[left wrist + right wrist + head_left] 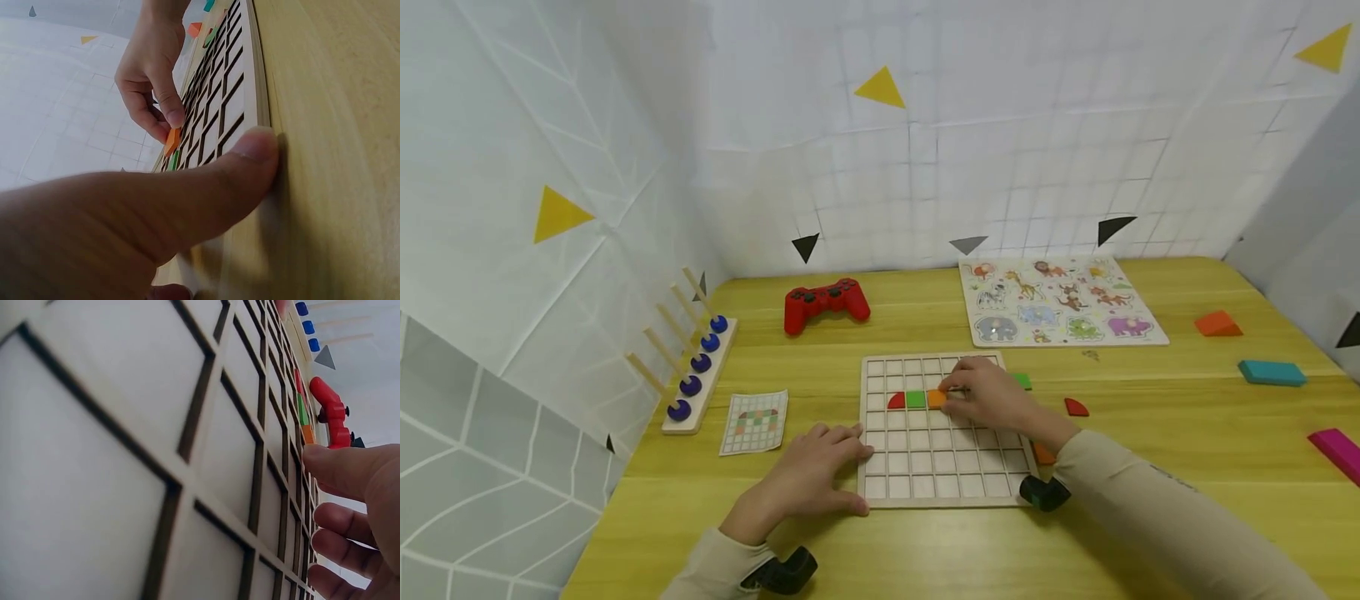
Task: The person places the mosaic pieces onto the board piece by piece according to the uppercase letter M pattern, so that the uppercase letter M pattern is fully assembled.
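Observation:
A wooden grid board (917, 464) lies on the table. In one of its upper rows sit a red quarter-circle tile (897, 401) and, beside it, a green square tile (916, 399). My right hand (996, 398) pinches an orange tile (935, 399) between thumb and fingers, just right of the green one. The left wrist view shows this orange tile (171, 143) tilted over the board. My left hand (812, 473) rests at the board's left edge with relaxed fingers, its thumb (250, 150) against the front corner. The right palm hides some cells.
A pattern card (756, 422) and a pegged stand (715, 367) are on the left. Behind lie a red game controller (826, 303) and an animal puzzle (1060, 304). Right of the board are a loose red tile (1076, 407), partly hidden green and orange tiles, and coloured blocks (1272, 372).

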{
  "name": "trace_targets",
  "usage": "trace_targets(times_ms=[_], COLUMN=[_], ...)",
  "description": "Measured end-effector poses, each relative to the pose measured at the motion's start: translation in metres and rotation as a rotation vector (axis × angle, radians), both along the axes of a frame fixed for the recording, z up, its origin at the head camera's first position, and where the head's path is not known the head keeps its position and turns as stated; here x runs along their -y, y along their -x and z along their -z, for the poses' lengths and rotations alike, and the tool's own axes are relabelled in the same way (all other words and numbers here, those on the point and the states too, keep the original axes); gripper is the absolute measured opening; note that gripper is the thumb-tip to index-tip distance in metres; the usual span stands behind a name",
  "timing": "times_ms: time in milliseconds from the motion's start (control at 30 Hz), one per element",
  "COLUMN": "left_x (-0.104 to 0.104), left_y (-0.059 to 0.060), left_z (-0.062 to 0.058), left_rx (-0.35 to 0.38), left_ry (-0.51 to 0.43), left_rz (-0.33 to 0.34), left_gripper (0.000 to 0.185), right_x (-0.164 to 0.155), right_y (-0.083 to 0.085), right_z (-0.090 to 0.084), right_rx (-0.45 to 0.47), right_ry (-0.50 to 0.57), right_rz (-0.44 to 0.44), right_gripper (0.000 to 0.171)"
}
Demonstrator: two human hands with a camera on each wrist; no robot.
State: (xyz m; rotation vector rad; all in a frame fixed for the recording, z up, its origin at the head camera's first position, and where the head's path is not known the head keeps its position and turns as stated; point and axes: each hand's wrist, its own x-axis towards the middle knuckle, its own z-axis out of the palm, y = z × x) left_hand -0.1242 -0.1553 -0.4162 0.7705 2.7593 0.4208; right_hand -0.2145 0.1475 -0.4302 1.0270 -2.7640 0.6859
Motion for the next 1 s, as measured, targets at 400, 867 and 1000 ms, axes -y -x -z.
trace_targets(times_ms=[400,867,1000], left_x=[-0.0005,-0.0008,-0.0009], left_y=[-0.0003,-0.0014,-0.0016], left_z=[0.0004,-0.0010,-0.0013], left_rx=[-0.020,-0.015,-0.021], left_ry=[0.005,-0.005,-0.002], left_rz=[0.000,0.002,0.006], left_gripper=[0.067,0.067,0.067], right_x=[0.0015,0.0013,0.0010], right_y=[0.0003,0.0014,0.0011], right_z=[0.0003,0.0011,0.0015], right_rx=[-0.004,0.013,0.009], right_ry=[-0.006,-0.020,-0.022], right_rz=[0.015,0.018,0.018], right_gripper=[0.022,0.025,0.026])
